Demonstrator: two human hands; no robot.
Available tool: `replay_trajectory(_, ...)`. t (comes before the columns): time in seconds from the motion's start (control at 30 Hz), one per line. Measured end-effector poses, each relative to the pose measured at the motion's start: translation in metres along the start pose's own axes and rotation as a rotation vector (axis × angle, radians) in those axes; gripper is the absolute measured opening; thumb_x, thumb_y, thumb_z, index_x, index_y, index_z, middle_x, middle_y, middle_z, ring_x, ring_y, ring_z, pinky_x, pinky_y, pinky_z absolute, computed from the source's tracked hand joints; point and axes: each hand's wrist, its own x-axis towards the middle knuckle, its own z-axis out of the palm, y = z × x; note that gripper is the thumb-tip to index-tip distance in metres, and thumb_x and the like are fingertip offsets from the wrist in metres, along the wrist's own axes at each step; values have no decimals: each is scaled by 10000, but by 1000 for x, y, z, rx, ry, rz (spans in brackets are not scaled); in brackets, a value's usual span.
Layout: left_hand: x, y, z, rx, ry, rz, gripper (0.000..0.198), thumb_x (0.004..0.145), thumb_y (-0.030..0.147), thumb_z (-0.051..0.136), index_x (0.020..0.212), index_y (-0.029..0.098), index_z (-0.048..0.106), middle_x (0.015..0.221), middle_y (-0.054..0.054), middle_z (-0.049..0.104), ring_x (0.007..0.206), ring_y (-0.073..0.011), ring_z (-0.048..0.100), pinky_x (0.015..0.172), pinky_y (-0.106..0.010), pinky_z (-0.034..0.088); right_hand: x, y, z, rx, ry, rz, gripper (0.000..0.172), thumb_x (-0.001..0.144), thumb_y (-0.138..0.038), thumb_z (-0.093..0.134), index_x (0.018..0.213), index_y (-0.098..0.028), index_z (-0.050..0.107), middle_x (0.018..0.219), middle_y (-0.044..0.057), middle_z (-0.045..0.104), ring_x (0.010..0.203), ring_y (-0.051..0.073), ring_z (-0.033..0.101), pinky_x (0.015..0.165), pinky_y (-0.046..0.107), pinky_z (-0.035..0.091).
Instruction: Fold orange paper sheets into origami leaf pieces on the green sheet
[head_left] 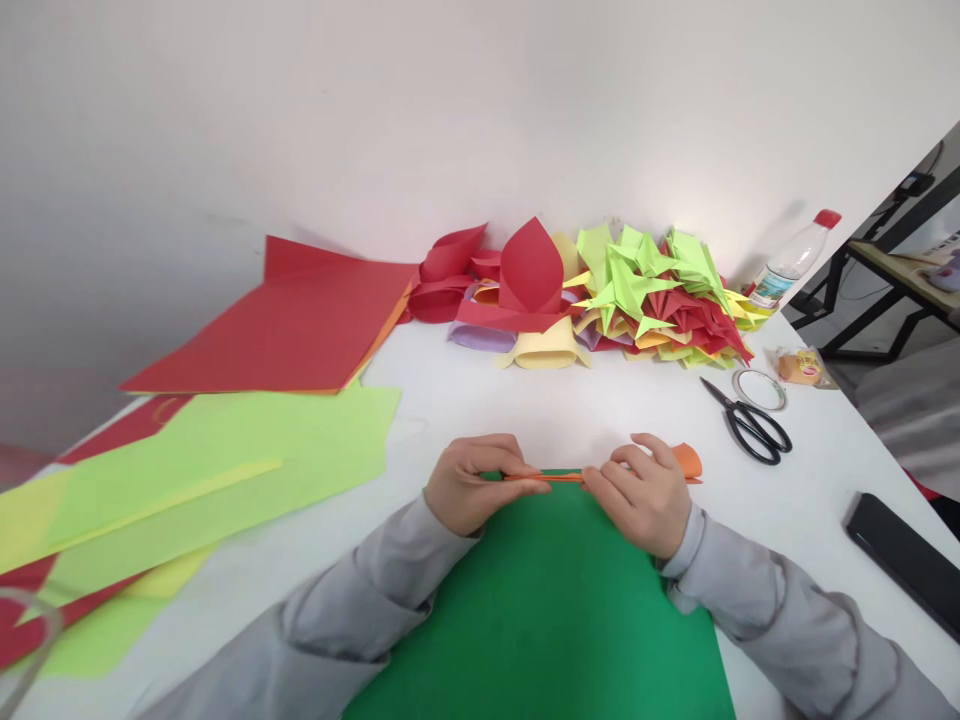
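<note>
A folded strip of orange paper (566, 477) stretches between my hands, just over the far edge of a green sheet (577, 600). My left hand (480, 480) pinches its left end between thumb and fingers. Along its right part, my right hand (641, 492) is closed on the same paper. A flared orange end (688, 462) sticks out past the right hand's fingers. The palms hide parts of the strip, so its full shape cannot be made out.
Red sheets (277, 325) and light green strips (300, 440) lie to the left. Folded red paper shapes (531, 265) and green paper stars (634, 275) are piled by the wall. Scissors (750, 425), a tape roll (760, 390), a bottle (795, 262) and a black case (907, 560) are at right.
</note>
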Motion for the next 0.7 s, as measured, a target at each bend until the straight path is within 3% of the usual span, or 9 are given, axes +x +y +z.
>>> replay_trajectory(0.2,-3,-5,0,-181,105,-69,192,653,276,815,814,187,761,685,-34,664,488,-100,584,418,-196,482,0,3,0,-22,6,59,112,894,-134,558,807,-158,626,591,-26,607,637,127,514,840,363,391)
replay_trajectory(0.33,-4,-7,-1,-266,77,-124,110,697,257,781,757,170,750,668,-23,648,426,-80,558,369,-184,465,-1,3,2,-20,2,65,108,893,-120,552,824,-159,626,592,-29,606,648,124,520,855,361,386)
replay_trajectory(0.7,-3,-7,-6,-61,60,-33,113,750,264,735,694,165,731,650,-44,665,487,-96,575,410,-184,471,-5,4,4,-31,-11,63,129,890,-108,547,823,-176,633,594,-31,600,647,121,519,864,360,385)
